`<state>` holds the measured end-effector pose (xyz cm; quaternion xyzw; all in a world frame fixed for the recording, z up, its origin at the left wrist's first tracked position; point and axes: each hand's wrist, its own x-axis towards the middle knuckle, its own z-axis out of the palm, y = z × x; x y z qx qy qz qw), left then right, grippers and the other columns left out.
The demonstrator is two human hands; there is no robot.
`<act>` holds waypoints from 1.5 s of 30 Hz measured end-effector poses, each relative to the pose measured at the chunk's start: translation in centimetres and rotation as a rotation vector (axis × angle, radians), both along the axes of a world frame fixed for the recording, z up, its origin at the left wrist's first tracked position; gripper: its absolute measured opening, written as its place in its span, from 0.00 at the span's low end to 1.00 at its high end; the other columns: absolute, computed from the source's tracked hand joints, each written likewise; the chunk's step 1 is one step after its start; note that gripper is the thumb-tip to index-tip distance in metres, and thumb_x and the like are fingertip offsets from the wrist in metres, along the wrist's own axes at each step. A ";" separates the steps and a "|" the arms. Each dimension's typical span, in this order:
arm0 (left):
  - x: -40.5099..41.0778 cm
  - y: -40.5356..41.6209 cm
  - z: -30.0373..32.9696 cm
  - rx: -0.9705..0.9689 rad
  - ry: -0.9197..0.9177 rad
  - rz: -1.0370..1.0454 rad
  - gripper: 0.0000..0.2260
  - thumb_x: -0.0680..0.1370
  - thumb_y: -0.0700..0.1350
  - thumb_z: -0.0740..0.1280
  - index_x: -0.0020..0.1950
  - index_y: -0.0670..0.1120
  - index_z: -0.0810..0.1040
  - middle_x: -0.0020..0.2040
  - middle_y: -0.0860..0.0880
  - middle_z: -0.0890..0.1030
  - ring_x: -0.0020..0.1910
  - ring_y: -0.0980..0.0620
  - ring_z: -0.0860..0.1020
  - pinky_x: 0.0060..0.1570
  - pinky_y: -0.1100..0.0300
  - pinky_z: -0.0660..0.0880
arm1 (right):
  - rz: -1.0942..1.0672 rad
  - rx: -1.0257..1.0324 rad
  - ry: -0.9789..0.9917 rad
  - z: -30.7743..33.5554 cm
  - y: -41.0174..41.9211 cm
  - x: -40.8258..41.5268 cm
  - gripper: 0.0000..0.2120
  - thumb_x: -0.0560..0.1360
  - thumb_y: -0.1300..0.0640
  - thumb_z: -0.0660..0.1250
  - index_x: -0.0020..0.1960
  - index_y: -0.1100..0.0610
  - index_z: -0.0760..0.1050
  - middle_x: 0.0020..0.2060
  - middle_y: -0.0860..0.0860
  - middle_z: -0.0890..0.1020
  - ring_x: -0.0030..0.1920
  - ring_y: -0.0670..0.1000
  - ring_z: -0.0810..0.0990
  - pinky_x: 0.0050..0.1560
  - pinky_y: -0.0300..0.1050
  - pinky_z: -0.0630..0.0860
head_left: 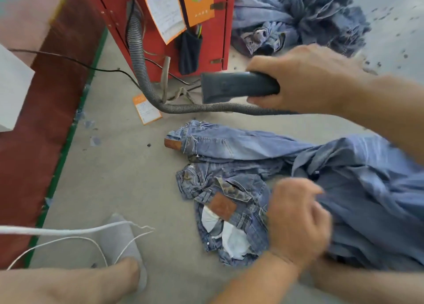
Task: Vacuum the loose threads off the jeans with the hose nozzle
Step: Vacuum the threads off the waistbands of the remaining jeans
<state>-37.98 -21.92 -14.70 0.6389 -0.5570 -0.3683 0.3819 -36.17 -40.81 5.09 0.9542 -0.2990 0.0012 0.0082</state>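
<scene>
the right hand (305, 78), at about one o'clock, is curled around the dark hose nozzle (238, 86), whose flat mouth points toward nine o'clock and hangs clear above the floor. a grey ribbed hose (142, 69) runs from under that hand, along the floor, then up the red cabinet (206, 51) at twelve o'clock. the jeans (229, 147) lie crumpled on the concrete floor (119, 170) at centre, waistbands toward nine o'clock, legs trailing to three o'clock. the left hand (298, 221), at five o'clock, bunches a fold of the denim in its curled fingers. a heap of denim (298, 12) sits at one o'clock beside the cabinet.
</scene>
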 end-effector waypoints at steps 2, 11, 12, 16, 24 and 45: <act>1.8 -0.1 -0.8 0.227 0.074 0.215 0.20 0.82 0.42 0.63 0.73 0.42 0.69 0.72 0.44 0.71 0.73 0.45 0.68 0.74 0.54 0.63 | -0.034 0.031 0.019 -1.0 0.0 -0.5 0.17 0.77 0.34 0.63 0.59 0.44 0.70 0.36 0.51 0.78 0.34 0.60 0.77 0.37 0.55 0.77; -2.2 -3.1 -1.1 0.476 0.337 -0.687 0.22 0.72 0.43 0.58 0.59 0.54 0.86 0.55 0.61 0.86 0.54 0.60 0.82 0.60 0.64 0.77 | -0.025 0.085 0.043 -2.8 -0.5 -1.4 0.15 0.78 0.37 0.65 0.58 0.44 0.73 0.31 0.44 0.75 0.28 0.49 0.73 0.29 0.43 0.67; -0.6 -2.6 -1.9 0.460 0.341 -0.456 0.21 0.72 0.44 0.58 0.56 0.52 0.86 0.51 0.58 0.87 0.47 0.59 0.82 0.55 0.64 0.79 | -0.008 0.089 0.064 -3.3 -0.5 -2.1 0.15 0.78 0.36 0.64 0.58 0.44 0.73 0.31 0.43 0.76 0.27 0.49 0.72 0.28 0.40 0.65; 11.3 -2.0 -8.0 0.561 0.007 0.711 0.08 0.80 0.42 0.62 0.56 0.48 0.79 0.51 0.50 0.81 0.55 0.45 0.80 0.56 0.50 0.75 | -0.088 0.111 0.099 -5.6 -1.6 -6.2 0.19 0.78 0.32 0.57 0.64 0.39 0.71 0.33 0.40 0.78 0.24 0.46 0.71 0.25 0.32 0.59; 29.7 -11.0 -13.3 0.576 0.381 0.976 0.41 0.78 0.61 0.70 0.81 0.45 0.53 0.78 0.42 0.65 0.71 0.42 0.69 0.66 0.51 0.66 | -0.396 0.239 0.202 -10.4 -7.6 -13.1 0.24 0.72 0.18 0.53 0.62 0.26 0.66 0.30 0.32 0.75 0.23 0.36 0.71 0.22 0.40 0.74; 28.4 -2.7 13.8 0.583 0.929 0.524 0.15 0.80 0.55 0.70 0.49 0.43 0.84 0.44 0.41 0.87 0.37 0.44 0.87 0.34 0.46 0.84 | -0.344 0.354 -0.246 -1.0 6.5 -2.7 0.16 0.78 0.33 0.66 0.54 0.43 0.68 0.37 0.43 0.78 0.35 0.45 0.77 0.31 0.42 0.69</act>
